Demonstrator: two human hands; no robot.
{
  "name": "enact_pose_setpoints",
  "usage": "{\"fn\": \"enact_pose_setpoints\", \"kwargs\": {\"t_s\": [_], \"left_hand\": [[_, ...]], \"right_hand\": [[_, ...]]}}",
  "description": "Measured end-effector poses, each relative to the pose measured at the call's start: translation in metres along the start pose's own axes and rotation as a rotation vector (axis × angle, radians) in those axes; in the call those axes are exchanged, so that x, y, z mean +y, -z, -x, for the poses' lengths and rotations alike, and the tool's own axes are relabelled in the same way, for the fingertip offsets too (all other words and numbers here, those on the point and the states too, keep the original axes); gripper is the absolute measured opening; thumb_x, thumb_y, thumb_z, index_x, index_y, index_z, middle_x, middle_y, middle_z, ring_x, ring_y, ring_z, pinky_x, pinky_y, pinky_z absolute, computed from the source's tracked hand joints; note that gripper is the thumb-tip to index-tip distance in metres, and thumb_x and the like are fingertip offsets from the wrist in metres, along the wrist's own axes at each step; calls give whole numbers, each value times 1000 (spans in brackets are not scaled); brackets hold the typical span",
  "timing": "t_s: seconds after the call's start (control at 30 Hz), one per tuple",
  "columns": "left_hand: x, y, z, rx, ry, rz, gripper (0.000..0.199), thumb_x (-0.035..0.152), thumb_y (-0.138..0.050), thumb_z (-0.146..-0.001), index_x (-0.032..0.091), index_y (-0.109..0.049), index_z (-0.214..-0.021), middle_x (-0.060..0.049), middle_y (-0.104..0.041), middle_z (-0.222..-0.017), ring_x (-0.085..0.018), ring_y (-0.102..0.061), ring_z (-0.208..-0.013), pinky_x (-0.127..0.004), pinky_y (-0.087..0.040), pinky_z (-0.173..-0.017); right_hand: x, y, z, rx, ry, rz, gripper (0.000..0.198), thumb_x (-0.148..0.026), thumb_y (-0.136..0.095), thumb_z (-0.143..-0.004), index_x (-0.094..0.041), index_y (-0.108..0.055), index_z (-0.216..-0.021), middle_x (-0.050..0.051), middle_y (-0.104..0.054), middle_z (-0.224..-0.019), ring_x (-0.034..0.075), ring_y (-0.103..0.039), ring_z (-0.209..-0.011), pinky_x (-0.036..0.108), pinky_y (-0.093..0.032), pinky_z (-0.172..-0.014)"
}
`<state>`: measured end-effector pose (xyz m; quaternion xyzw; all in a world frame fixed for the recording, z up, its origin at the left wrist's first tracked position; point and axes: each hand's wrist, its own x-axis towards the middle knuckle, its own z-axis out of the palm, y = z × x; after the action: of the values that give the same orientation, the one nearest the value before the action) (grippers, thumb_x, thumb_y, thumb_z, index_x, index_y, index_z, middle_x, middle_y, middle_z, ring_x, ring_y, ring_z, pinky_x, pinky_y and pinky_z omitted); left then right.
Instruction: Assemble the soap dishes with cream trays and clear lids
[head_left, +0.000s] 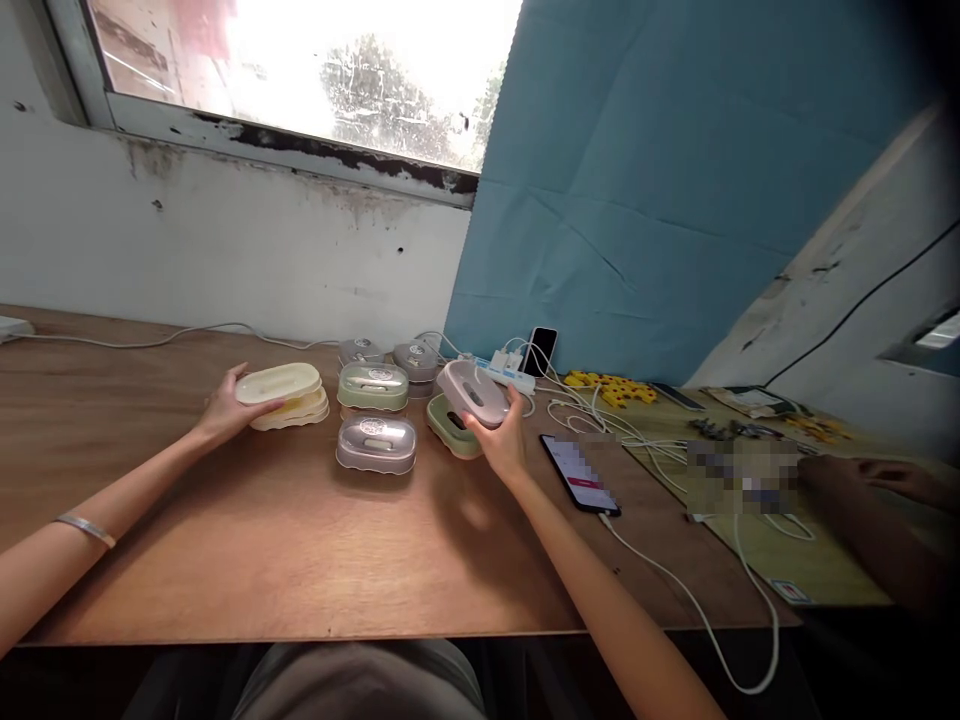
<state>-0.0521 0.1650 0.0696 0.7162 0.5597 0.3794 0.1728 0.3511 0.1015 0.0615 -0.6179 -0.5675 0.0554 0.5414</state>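
Note:
At the left, my left hand (238,400) is closed round the edge of a cream oval soap box part (279,382), just over other cream parts (300,415); I cannot tell whether they touch. My right hand (501,435) grips a pinkish-grey soap box part (472,392) with a dark slot, tilted over a green soap box part (452,428). Between my hands stand a grey soap box (376,445) and a green soap box (373,387), both with clear lids. Further back are more grey boxes (417,362).
A lit phone (579,474) lies right of my right arm, on a white cable. Behind it are a power strip (510,375), a leaning phone (540,350) and tangled cables. Yellow pieces (611,386) lie at the back right. Another person's hands (862,480) are at the far right.

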Motion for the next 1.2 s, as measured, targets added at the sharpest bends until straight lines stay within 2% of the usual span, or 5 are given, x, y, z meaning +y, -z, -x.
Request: {"fn": "enact_pose_setpoints", "kwargs": {"t_s": [0.13, 0.3, 0.5, 0.87, 1.2], "left_hand": [[28, -7, 32, -95, -66, 153, 98, 62, -64, -75, 10, -17, -143, -18, -39, -140, -33, -45, -124, -46, -37, -106], [60, -53, 105, -312, -222, 343, 102, 53, -77, -63, 24, -24, -144, -13, -50, -134, -34, -53, -119, -46, -45, -100], [61, -91, 144, -444, -228, 352, 118, 44, -85, -57, 28, -12, -148, -14, -34, -147, -39, -35, -133, -57, -31, -108], [61, -81, 144, -525, -265, 349, 91, 39, -75, -71, 29, -22, -144, -8, -36, -147, -31, -43, -129, -43, -39, -105], [55, -66, 151, -386, -495, -128, 92, 38, -72, -75, 29, -14, -147, -11, -45, -142, -32, -39, -131, -50, -23, -110]], "right_hand": [[-27, 15, 22, -111, 57, -289, 90, -45, -69, -71, -20, -21, -142, 15, -44, -133, 30, -50, -119, 45, -43, -99], [-50, 20, 72, -633, 122, -626, 98, -38, -76, -65, -29, -17, -143, 10, -44, -129, 27, -53, -115, 40, -47, -95], [-42, 26, 109, -943, 105, -382, 103, -22, -78, -64, -29, -15, -145, 9, -43, -135, 27, -47, -124, 41, -37, -105], [-51, 20, 110, -1065, 218, -125, 109, -27, -80, -62, -18, -15, -149, 15, -32, -149, 29, -35, -135, 41, -31, -110], [-58, 11, 112, -1072, 261, -134, 113, -26, -80, -62, -18, -10, -150, 15, -30, -151, 28, -33, -137, 40, -31, -111]]}}
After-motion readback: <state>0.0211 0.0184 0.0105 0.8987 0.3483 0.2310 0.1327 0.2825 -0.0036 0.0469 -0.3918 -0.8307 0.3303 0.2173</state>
